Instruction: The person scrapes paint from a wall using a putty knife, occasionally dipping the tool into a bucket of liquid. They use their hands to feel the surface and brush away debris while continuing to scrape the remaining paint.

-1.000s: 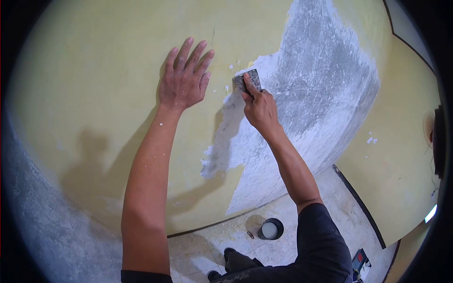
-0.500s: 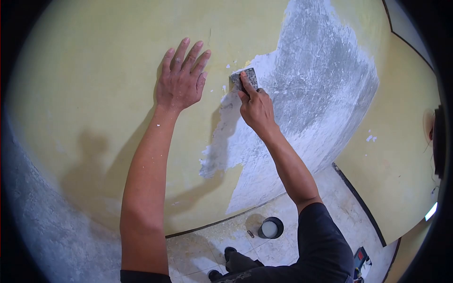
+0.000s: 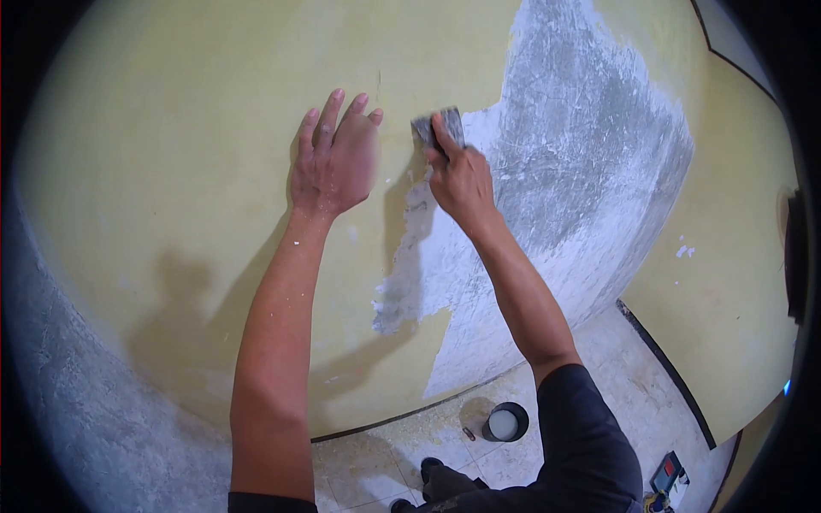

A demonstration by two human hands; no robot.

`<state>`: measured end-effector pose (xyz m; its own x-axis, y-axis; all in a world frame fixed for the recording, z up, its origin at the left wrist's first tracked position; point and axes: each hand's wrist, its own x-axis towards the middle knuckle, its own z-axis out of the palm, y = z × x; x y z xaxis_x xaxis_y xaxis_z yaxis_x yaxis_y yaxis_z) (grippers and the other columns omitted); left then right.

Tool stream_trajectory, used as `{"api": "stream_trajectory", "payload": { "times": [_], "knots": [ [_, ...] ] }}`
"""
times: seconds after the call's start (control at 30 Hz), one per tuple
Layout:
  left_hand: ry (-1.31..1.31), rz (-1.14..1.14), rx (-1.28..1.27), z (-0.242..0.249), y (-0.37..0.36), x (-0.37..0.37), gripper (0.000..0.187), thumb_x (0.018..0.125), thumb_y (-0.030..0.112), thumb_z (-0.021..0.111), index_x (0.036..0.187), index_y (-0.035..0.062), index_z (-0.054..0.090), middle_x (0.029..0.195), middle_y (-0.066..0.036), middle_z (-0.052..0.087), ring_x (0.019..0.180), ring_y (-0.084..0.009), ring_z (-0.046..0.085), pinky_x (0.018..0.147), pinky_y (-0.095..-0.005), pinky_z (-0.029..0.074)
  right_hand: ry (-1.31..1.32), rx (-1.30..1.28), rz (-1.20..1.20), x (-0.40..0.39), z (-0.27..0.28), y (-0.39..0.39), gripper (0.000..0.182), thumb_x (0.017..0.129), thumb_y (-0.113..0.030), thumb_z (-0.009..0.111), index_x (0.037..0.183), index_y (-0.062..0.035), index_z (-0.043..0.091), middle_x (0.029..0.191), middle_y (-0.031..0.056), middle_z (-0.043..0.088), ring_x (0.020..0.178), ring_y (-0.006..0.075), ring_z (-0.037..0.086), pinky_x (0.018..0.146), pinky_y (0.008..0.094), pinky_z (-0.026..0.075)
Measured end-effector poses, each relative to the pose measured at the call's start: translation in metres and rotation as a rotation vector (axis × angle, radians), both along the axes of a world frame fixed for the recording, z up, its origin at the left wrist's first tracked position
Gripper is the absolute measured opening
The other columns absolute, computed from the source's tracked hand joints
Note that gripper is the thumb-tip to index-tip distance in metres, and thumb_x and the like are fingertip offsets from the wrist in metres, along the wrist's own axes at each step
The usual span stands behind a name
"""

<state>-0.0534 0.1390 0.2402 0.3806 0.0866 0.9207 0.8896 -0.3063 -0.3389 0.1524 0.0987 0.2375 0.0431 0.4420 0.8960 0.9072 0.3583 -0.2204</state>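
My right hand [image 3: 462,184] grips a scraper [image 3: 437,128] with a broad, paint-flecked dark blade, the index finger stretched along it. The blade is at the yellow paint beside the upper left edge of a stripped patch [image 3: 564,162], where grey and white plaster shows. To its left, my left hand [image 3: 333,162] lies on the yellow wall [image 3: 171,145] with fingers spread; part of it is blurred. White flecks dot my left forearm. The scraper's handle is hidden inside my right hand.
Below the wall, a dark bucket [image 3: 506,422] with pale liquid stands on the tiled floor [image 3: 368,466], a small brown object [image 3: 469,433] beside it. Toward the lower right lies a tray-like item [image 3: 667,470] with red on it. A dark skirting strip [image 3: 402,416] edges the wall.
The scraper has moved slightly up and left relative to the patch, and a paint flake there is gone. My left hand stays on the wall. The whole view has shifted a little.
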Motion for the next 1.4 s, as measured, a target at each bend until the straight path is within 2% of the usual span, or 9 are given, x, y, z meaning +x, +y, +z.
{"api": "stream_trajectory", "payload": {
  "times": [0.07,0.23,0.37,0.6,0.67,0.77,1.23,1.33,1.4],
  "knots": [
    [-0.002,-0.002,-0.006,0.002,0.0,-0.001,0.056,0.093,0.033,0.052,0.148,0.026,0.043,0.158,0.002,0.035,0.149,-0.0237,0.025,0.121,-0.0467,0.016,0.045,-0.018,0.024,-0.004,0.007,-0.007,0.052,0.09,-0.017,0.063,0.141,-0.0181,0.055,0.076,0.0316,0.062,0.07,0.048,0.061,0.064,0.0534,0.05],
    [0.007,0.006,-0.015,-0.001,-0.004,-0.001,0.057,0.093,0.032,0.052,0.148,0.0255,0.043,0.158,0.002,0.035,0.149,-0.0238,0.026,0.121,-0.0474,0.016,0.001,-0.084,-0.017,0.007,-0.029,-0.005,0.052,0.09,-0.018,0.061,0.142,-0.018,0.053,0.076,0.0309,0.062,0.075,0.0477,0.062,0.068,0.0532,0.051],
    [-0.001,-0.005,-0.025,0.002,-0.002,-0.001,0.057,0.092,0.031,0.053,0.148,0.0258,0.043,0.158,0.002,0.036,0.149,-0.0235,0.026,0.121,-0.0473,0.016,0.026,-0.029,-0.025,-0.006,0.021,0.001,0.054,0.09,-0.018,0.063,0.143,-0.0192,0.052,0.078,0.0301,0.062,0.076,0.0468,0.063,0.066,0.0529,0.052],
    [0.014,0.025,0.005,0.001,-0.002,-0.002,0.057,0.09,0.033,0.054,0.145,0.0255,0.047,0.157,0.002,0.036,0.149,-0.0227,0.025,0.121,-0.0461,0.014,0.025,-0.118,-0.082,0.008,-0.041,-0.016,0.052,0.089,-0.013,0.064,0.14,-0.0156,0.055,0.076,0.0286,0.064,0.073,0.0469,0.063,0.069,0.0506,0.05],
    [-0.001,-0.022,-0.027,0.002,-0.003,-0.002,0.059,0.091,0.03,0.054,0.149,0.0257,0.043,0.158,0.002,0.035,0.148,-0.0235,0.026,0.12,-0.0464,0.016,-0.008,-0.103,-0.023,0.015,-0.044,-0.007,0.056,0.089,-0.018,0.064,0.143,-0.021,0.052,0.079,0.0294,0.063,0.073,0.0467,0.063,0.067,0.0532,0.052],
    [0.0,-0.022,-0.016,0.002,-0.003,-0.001,0.059,0.091,0.03,0.054,0.149,0.0258,0.043,0.158,0.002,0.035,0.148,-0.0235,0.026,0.12,-0.0463,0.016,0.045,-0.078,-0.02,0.009,-0.012,-0.005,0.055,0.089,-0.019,0.064,0.143,-0.0205,0.053,0.079,0.0298,0.063,0.075,0.0467,0.063,0.069,0.0535,0.051],
    [0.038,0.01,-0.026,-0.004,-0.003,-0.002,0.058,0.093,0.032,0.051,0.15,0.0257,0.042,0.159,0.0,0.034,0.149,-0.0259,0.025,0.121,-0.0473,0.016,0.132,-0.078,-0.009,0.005,-0.034,0.001,0.057,0.09,-0.016,0.062,0.145,-0.0222,0.05,0.074,0.0297,0.061,0.071,0.0457,0.061,0.068,0.0515,0.051],
    [0.032,0.015,-0.005,0.005,0.001,-0.002,0.059,0.093,0.032,0.051,0.15,0.0255,0.041,0.159,-0.001,0.034,0.149,-0.0273,0.025,0.12,-0.048,0.015,0.062,-0.024,0.066,0.009,-0.016,0.011,0.055,0.091,-0.018,0.061,0.144,-0.0242,0.051,0.078,0.0288,0.062,0.073,0.0452,0.061,0.068,0.0513,0.051],
    [0.054,0.012,-0.05,-0.004,-0.003,-0.003,0.06,0.092,0.031,0.051,0.151,0.0254,0.04,0.159,-0.001,0.034,0.149,-0.028,0.025,0.12,-0.0483,0.014,0.089,-0.023,-0.006,0.0,0.004,0.005,0.053,0.09,-0.017,0.062,0.142,-0.0222,0.053,0.082,0.0292,0.064,0.073,0.0461,0.062,0.069,0.0512,0.051]
  ]
}}
